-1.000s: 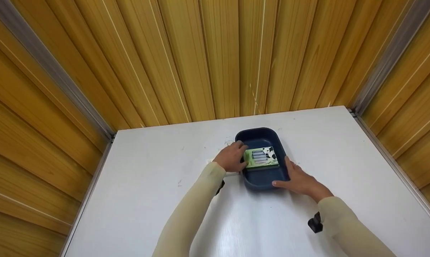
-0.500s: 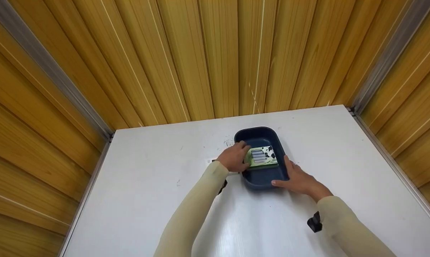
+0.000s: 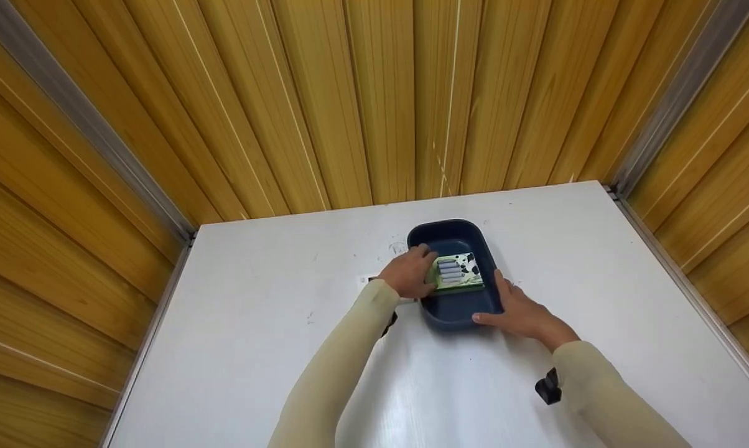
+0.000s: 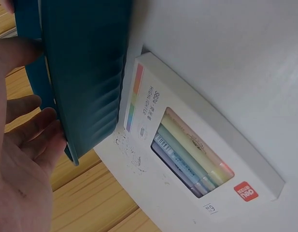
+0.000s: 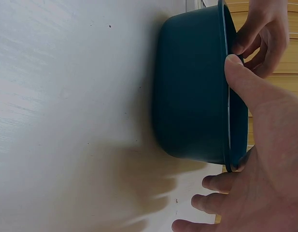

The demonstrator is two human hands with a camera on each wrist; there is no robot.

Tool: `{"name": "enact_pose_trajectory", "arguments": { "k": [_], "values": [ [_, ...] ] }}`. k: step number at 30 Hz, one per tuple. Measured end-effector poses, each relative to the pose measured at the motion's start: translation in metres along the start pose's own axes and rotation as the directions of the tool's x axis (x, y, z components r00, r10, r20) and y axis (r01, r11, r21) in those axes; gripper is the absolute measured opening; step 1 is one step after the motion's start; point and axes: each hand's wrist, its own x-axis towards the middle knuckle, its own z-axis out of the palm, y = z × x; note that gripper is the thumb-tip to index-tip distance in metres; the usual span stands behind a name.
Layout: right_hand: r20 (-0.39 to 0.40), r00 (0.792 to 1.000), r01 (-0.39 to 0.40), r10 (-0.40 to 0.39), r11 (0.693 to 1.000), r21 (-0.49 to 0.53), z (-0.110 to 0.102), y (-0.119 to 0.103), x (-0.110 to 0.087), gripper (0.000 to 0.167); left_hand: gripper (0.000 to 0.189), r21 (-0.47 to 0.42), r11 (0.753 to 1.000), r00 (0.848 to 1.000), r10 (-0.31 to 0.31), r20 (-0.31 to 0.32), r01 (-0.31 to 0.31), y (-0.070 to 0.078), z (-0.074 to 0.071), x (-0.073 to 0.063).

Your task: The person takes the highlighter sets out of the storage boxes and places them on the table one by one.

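Note:
A deep dark-blue rectangular basin [image 3: 452, 312] stands on the white table. Inside it lies a green-and-white panda-print box [image 3: 461, 274], with several pale sticks on its top face. My left hand [image 3: 407, 272] reaches over the basin's left rim and grips the left end of this box, covering it. In the left wrist view the fingertips disappear partly behind the basin wall. My right hand [image 3: 524, 314] rests on the basin's right side near the front corner. Its thumb touches the rim, and the other fingers lie spread and fairly straight along the outside.
A white box of pastel highlighters [image 4: 187, 140] lies flat beside the basin on the left, mostly hidden under my left forearm in the head view. Yellow wood-patterned walls [image 3: 387, 112] stand behind the table [image 3: 256, 323] and at both sides.
My left hand has shifted slightly right, farther onto the end of the green panda-print box. The basin and right hand have barely changed.

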Motion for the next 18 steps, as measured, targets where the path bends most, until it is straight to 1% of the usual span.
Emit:
{"name": "enact_pose_trajectory", "arguments": {
  "k": [7,12,18],
  "values": [
    [-0.008,1.000,0.000,0.000,1.000,-0.006,0.0012,0.0023,0.0014,0.117,0.065,0.022,1.000,1.000,0.016,0.008,-0.016,0.0042,0.0019,0.0031],
    [-0.007,1.000,-0.008,0.008,1.000,0.001,0.0017,0.0029,0.0016,0.117,0.063,0.023,1.000,1.000,0.012,0.005,-0.012,0.0065,0.0048,0.0063],
    [-0.007,1.000,-0.011,0.011,1.000,-0.001,0.0013,0.0010,0.0012,0.118,0.065,0.035,0.999,1.000,0.002,0.023,-0.003,0.0088,0.0052,0.0082]
  ]
}}
